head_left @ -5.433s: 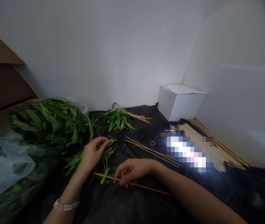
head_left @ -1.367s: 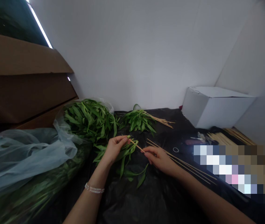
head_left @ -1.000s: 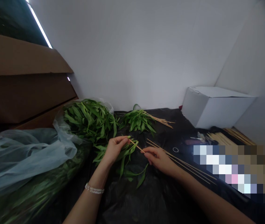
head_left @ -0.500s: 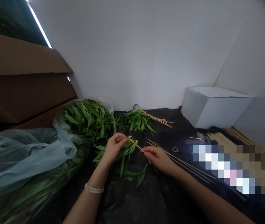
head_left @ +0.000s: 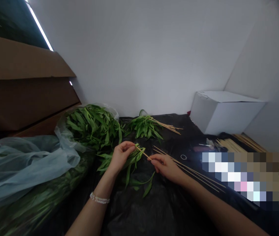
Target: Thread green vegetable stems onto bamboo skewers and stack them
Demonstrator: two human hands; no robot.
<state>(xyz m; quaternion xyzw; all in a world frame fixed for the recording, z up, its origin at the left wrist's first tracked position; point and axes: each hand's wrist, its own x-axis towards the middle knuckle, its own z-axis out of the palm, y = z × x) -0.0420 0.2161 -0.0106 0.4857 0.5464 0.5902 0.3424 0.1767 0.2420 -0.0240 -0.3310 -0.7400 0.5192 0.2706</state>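
Note:
My right hand (head_left: 164, 166) pinches the lower end of a thin bamboo skewer (head_left: 144, 155), which slants up to the left. At its other end, the thumb and fingers of my left hand (head_left: 121, 156) are closed on a leafy green stem (head_left: 140, 149) bent around the skewer. Its leaves droop below, over more leafy greens (head_left: 104, 161) lying beside my left wrist. A single sprig (head_left: 148, 187) rests on the black plastic sheet (head_left: 139, 218) in front of my hands. Whether the skewer passes through the stem is too small to tell.
Finished-looking greens on skewers (head_left: 146, 127) lie at the back. A bag of greens (head_left: 90, 126) and another plastic bag (head_left: 26, 167) stand left. Several loose skewers (head_left: 190, 171), a small ring (head_left: 183, 157), a white box (head_left: 230, 114) and a blurred-out patch are on the right.
Almost nothing differs. The view has shifted very slightly, and both hands keep the same hold on the skewer and the greens.

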